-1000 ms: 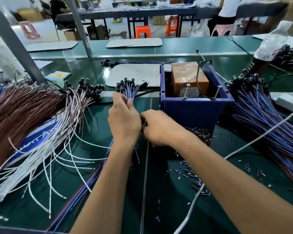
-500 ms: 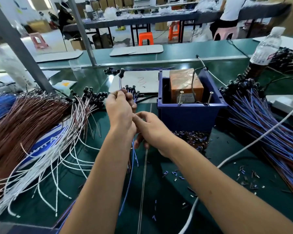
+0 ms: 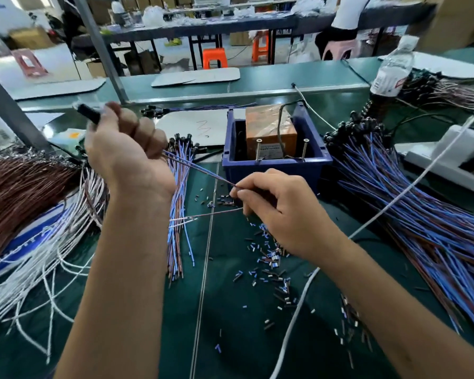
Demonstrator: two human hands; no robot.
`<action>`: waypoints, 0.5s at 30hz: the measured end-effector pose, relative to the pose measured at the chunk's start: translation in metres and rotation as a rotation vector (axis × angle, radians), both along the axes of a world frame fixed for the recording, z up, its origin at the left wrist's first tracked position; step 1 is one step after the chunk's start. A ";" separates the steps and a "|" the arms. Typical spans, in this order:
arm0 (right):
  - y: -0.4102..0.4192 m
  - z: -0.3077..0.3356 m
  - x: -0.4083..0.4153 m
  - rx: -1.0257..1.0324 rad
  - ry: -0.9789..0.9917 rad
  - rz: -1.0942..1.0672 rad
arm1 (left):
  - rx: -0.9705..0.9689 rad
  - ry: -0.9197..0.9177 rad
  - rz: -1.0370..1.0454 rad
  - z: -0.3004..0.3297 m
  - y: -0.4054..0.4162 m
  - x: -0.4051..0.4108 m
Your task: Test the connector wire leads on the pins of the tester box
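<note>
1. The left hand (image 3: 129, 157) is raised above the bench with its fingers curled tight round a black connector (image 3: 89, 114), whose blurred end sticks out past the thumb side.
2. From that fist the wire leads (image 3: 200, 170), a thin blue and brown pair, run down and to the right, stretched taut.
3. The right hand (image 3: 282, 212) pinches the far ends of those leads between thumb and fingertips; one lead end slants up into the pinch, and another lies lower, pointing left.
4. The right hand sits just in front of the blue bin (image 3: 274, 165), close to its near wall but not on the pins.
5. Inside the bin stands the orange tester box (image 3: 270, 127), with two upright metal pins (image 3: 257, 150) at its front edge; nothing touches them.
6. Beneath the hands, a small bundle of blue and brown wires (image 3: 178, 214) lies on the green bench (image 3: 230, 337), its black plugs pointing away from me.
7. Tiny cut pieces of insulation (image 3: 271, 263) are scattered under the right wrist.
8. To the right a big heap of blue wires (image 3: 422, 220) fans out; to the left lie white wires (image 3: 39, 255) and a brown mass (image 3: 19, 187).
9. A white cable (image 3: 307, 296) crosses the bench beside the right forearm, and a clear bottle (image 3: 391, 69) stands at the far right.
</note>
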State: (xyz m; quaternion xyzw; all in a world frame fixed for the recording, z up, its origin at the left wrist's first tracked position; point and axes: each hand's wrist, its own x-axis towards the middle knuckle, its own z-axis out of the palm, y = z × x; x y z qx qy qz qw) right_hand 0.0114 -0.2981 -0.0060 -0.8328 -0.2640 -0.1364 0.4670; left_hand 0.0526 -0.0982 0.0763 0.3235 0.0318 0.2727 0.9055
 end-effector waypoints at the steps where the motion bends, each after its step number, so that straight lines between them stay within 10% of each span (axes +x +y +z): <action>1: 0.000 -0.001 -0.001 0.091 0.031 0.029 | -0.020 -0.024 -0.007 0.002 -0.001 -0.002; 12: 0.038 0.042 0.001 0.989 0.189 0.381 | -0.424 -0.227 -0.463 0.008 -0.008 -0.008; 15: 0.042 0.036 0.008 0.884 0.219 0.283 | -0.052 -0.100 -0.313 -0.004 -0.004 -0.002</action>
